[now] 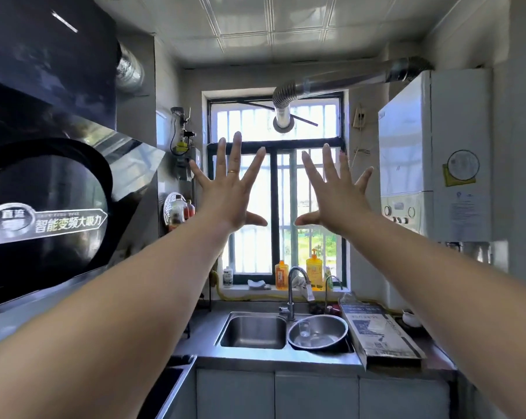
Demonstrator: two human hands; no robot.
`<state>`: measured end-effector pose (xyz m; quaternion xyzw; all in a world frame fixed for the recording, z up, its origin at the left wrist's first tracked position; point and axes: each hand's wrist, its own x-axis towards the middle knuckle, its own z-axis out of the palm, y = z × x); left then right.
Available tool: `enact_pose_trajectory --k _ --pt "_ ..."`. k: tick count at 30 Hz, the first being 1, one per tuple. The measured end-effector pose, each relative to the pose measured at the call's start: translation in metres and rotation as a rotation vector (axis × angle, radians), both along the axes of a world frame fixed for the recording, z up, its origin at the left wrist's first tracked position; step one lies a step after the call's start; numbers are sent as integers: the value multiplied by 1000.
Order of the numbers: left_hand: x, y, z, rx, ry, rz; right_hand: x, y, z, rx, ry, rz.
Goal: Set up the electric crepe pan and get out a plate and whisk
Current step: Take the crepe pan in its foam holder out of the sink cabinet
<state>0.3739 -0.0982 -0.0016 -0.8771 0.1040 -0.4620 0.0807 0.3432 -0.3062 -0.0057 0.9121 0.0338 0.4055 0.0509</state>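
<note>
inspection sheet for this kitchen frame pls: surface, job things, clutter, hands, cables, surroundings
Surface: steel counter with a sink set in it.
Job's things: a flat cardboard box lies on the counter right of the sink, contents not visible. Plate and whisk: nothing seen.
Clutter: metal bowl in the right basin with a clear cup in it; orange bottle and yellow pump bottle on the windowsill.
Hands: left hand and right hand raised before the window, fingers spread, no grip on anything.
Cables: nothing seen for certain.
Surroundings: range hood at left, wall boiler at right, faucet, barred window.
</note>
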Motion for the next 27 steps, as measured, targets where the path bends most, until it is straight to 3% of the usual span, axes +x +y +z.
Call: enact_pose_trajectory --k 12,27 --pt "222 39 -6 -2 41 -8 222 43 -12 38 47 -27" --pt "405 1 -55 4 139 43 424 6 -57 46 90 15"
